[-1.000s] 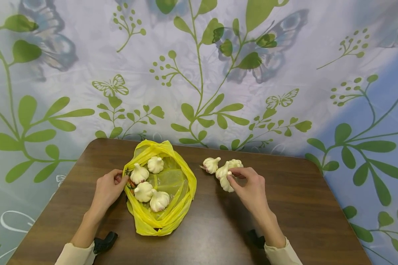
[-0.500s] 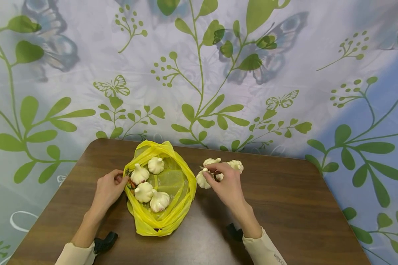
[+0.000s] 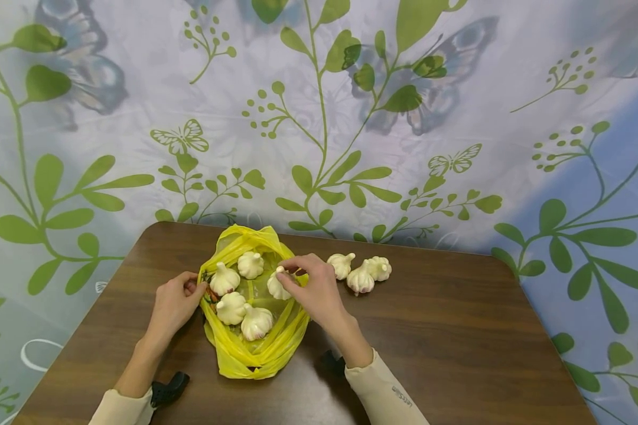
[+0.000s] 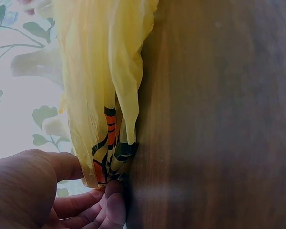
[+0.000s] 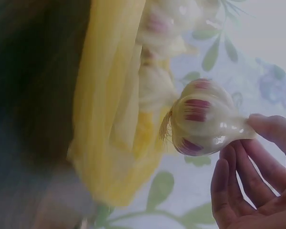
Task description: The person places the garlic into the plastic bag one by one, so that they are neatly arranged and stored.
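Note:
A yellow plastic bag point(image 3: 266, 360) stands with its mouth spread, several garlic bulbs point(image 3: 257, 323) lying inside. My left hand point(image 3: 175, 301) pinches the bag's left rim between thumb and fingers; the left wrist view shows the thumb and fingers on the printed yellow plastic point(image 4: 93, 95). Over the bag's right side, my right hand point(image 3: 316, 289) pinches a garlic bulb point(image 5: 202, 119) by its stem. That bulb hangs root end outward, purple streaks on its skin, within the bag's opening in the head view.
To the right of the bag, 3 more garlic bulbs point(image 3: 361, 278) sit close together near the far edge of the brown wooden table point(image 3: 457, 330). A cloth backdrop point(image 3: 218, 177) with leaves and butterflies rises behind the table.
My right hand has picked up one garlic bulb from the group on the right and carried it left over the bag. The left hand keeps its hold on the rim.

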Motion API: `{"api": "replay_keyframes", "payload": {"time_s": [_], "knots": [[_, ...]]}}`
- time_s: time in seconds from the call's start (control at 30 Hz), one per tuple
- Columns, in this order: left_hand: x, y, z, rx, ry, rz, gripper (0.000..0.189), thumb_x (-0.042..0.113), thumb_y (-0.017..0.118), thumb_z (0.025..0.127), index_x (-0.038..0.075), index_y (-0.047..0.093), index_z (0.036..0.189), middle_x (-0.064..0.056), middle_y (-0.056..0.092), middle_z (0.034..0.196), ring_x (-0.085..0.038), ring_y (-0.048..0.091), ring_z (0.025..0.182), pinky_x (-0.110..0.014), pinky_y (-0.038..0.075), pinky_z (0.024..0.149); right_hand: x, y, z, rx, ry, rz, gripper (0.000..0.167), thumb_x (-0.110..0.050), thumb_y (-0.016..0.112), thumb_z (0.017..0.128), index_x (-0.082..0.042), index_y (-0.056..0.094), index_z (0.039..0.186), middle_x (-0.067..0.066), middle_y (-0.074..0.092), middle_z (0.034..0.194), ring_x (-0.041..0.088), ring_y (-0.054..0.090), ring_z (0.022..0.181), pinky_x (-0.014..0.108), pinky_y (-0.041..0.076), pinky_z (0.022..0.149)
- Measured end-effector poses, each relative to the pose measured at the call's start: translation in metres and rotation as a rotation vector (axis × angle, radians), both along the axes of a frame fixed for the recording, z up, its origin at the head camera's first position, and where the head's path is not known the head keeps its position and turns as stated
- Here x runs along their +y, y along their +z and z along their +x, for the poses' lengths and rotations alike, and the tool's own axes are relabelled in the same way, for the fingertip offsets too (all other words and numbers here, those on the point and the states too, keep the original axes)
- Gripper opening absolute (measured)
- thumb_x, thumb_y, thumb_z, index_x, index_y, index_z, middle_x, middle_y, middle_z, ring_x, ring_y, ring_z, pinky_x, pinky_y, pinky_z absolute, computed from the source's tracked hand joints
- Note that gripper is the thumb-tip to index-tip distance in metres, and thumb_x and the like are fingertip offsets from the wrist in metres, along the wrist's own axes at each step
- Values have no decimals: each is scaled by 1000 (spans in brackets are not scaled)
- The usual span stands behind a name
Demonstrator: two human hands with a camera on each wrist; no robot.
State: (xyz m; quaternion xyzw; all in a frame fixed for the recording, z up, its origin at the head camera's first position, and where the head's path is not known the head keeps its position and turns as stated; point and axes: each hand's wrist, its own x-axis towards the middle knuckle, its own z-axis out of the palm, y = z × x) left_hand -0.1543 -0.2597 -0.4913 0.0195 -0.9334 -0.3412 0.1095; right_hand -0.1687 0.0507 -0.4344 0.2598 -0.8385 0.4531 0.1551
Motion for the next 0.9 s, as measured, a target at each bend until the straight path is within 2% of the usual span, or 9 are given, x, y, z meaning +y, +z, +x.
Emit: {"api": "replay_keyframes", "payload": {"time_s": [0.3,0.6,0.9], "knots": [[1,0,-1,2,0,5,25,14,70,99,-8,73,112,-9,69,80,-16,57,67,-31,46,66,-30,-7,-6,-36,73,25,18,-17,79,96,-8,80,112,3,79,104,22,72,96,41,61,83],[0,1,-1,-16,0,10,27,14,69,99,-8,72,114,-10,69,82,-17,58,67,-31,46,66,-39,-11,-8,-81,100,83,21,-17,78,97,-8,79,116,3,78,110,22,71,99,36,61,84],[-1,1,0,-22,3,11,28,14,69,99,-8,72,115,-9,68,81,-16,57,67,-30,45,64,-46,-26,-8,-139,108,153,21,-19,77,97,-11,80,116,0,77,109,19,69,96,28,59,82]]}}
